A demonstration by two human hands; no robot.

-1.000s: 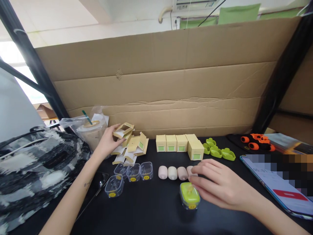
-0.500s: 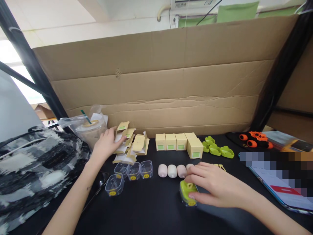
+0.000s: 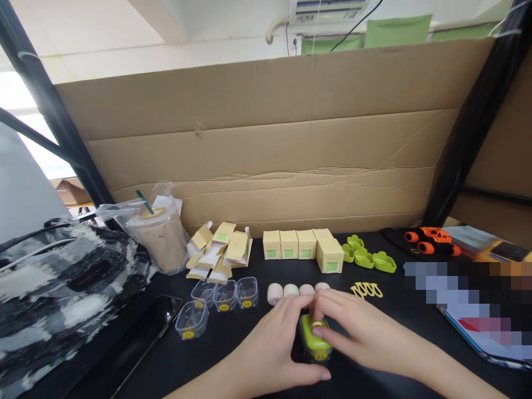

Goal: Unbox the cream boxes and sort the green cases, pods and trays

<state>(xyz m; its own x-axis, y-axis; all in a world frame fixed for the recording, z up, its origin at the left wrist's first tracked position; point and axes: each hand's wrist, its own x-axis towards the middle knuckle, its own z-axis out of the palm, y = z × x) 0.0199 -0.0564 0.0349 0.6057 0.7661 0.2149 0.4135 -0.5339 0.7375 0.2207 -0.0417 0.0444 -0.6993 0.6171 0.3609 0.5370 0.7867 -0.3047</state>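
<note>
A small clear container (image 3: 318,357) with a green lid (image 3: 311,338) and a yellow sticker stands on the black table in front of me. My right hand (image 3: 353,327) pinches the little yellow loop (image 3: 317,323) on top of that lid. Around the container's left side curves my left hand (image 3: 274,343), thumb stretched along the front and fingers behind, with a dark gap between palm and container. Just behind my hands sits a row of pale pink and white rounded pieces (image 3: 275,293), partly covered. Several yellow loops (image 3: 366,290) lie to the right.
Several clear empty containers (image 3: 192,320) stand at left, behind them opened cardboard boxes (image 3: 220,252). Small closed boxes (image 3: 330,256) and green lids (image 3: 384,262) are farther back. A bagged drink cup (image 3: 160,238), phone (image 3: 137,338), orange toy car (image 3: 434,239) and cardboard wall (image 3: 266,149) surround the space.
My left hand has left the opened boxes and come right and nearer to the green-lidded container. My right hand's fingers have closed on the lid's loop.
</note>
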